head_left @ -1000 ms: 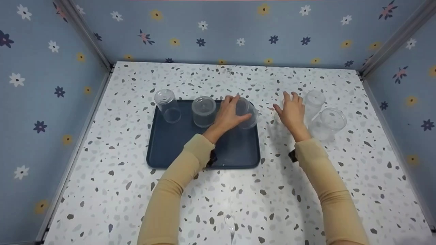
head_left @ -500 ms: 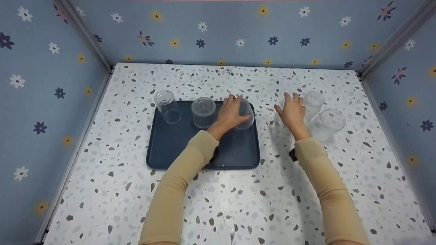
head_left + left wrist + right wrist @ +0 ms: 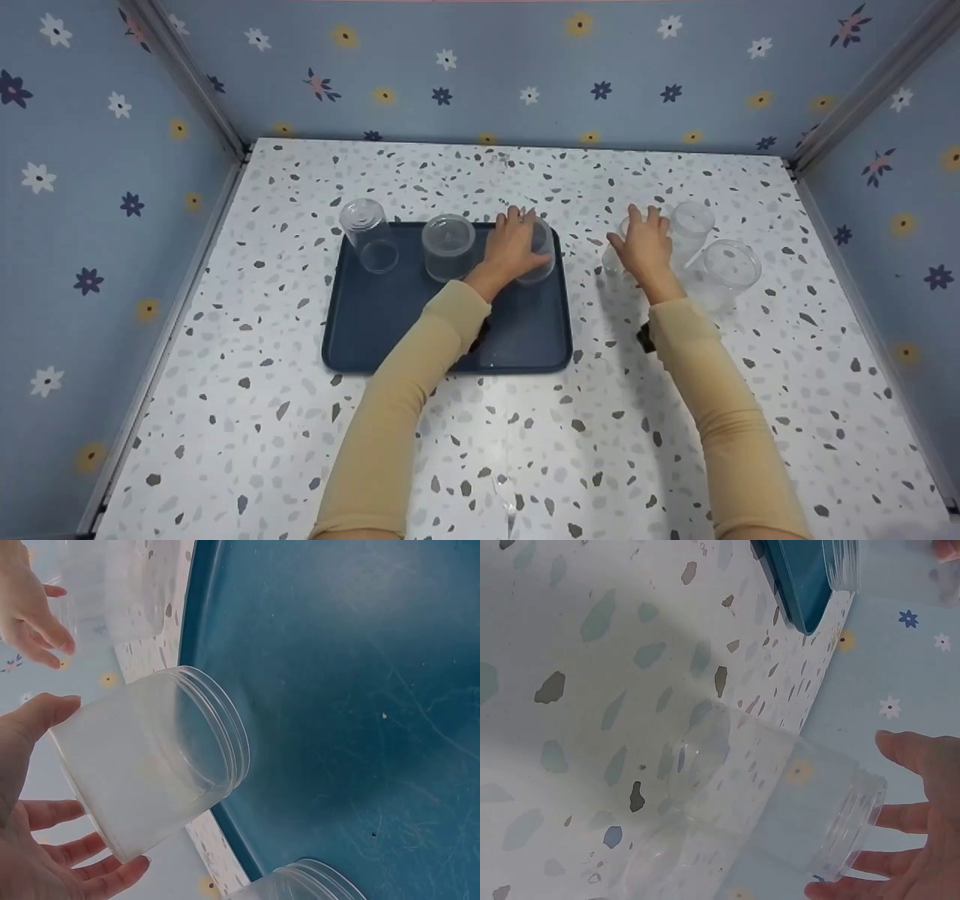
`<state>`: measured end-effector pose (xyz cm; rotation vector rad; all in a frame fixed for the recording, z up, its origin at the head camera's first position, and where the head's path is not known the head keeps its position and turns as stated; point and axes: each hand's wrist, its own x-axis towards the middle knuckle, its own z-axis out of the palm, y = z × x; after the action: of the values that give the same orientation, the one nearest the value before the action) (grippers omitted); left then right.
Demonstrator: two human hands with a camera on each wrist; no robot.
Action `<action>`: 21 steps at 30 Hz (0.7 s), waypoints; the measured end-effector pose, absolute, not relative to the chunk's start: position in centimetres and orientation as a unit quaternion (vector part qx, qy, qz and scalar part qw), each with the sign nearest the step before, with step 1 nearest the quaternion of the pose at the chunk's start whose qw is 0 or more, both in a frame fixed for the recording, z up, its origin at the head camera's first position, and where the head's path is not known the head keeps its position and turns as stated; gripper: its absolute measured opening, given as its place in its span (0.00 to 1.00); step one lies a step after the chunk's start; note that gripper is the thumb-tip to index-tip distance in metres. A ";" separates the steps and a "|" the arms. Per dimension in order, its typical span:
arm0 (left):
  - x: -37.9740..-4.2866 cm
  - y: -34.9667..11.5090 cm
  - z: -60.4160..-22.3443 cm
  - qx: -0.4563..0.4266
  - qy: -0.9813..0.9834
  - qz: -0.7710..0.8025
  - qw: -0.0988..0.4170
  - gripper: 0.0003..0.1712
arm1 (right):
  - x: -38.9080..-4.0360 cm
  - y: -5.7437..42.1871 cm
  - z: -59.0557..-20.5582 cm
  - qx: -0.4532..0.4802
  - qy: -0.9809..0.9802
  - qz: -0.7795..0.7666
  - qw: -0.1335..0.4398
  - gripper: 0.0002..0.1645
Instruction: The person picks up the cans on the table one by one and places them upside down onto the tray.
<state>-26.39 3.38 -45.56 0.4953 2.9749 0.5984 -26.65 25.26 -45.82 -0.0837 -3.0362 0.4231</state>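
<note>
My left hand (image 3: 508,247) holds a clear plastic jar (image 3: 543,244) near its base, thumb on one side and fingers on the other. In the left wrist view this jar (image 3: 150,757) has its threaded mouth down at the blue tray (image 3: 375,330). To the right, my right hand (image 3: 646,244) hovers round the rim of another clear jar (image 3: 612,259), mostly hidden by it. The right wrist view shows that jar (image 3: 810,795) mouth up on the table, the thumb apart from its rim and the fingers loosely spread beside it.
A tall clear jar (image 3: 369,236) and a wider one (image 3: 448,247) stand upside down along the tray's far edge. Right of my right hand, two more clear jars, a narrower one (image 3: 691,225) and a wider one (image 3: 731,266), stand on the speckled table (image 3: 600,442). Flowered walls (image 3: 495,75) enclose it.
The jar under my left hand has gone from tilted to upright on the tray, shifting slightly left. The left forearm has swung a little right. My right hand has barely moved.
</note>
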 end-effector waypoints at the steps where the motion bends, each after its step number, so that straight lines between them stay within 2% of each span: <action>1: -26.5 3.4 -45.6 0.161 0.967 0.194 0.032 0.46 | -26.7 25.3 -45.8 -0.028 -0.989 0.139 0.036 0.37; 21: -27.3 4.0 -45.7 0.160 0.977 0.130 0.050 0.46 | -27.3 25.2 -45.7 -0.050 -0.991 0.125 0.018 0.26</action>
<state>-27.29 4.04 -45.71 0.4885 2.9757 0.3948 -27.30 25.23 -45.70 -0.1566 -3.0776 0.3881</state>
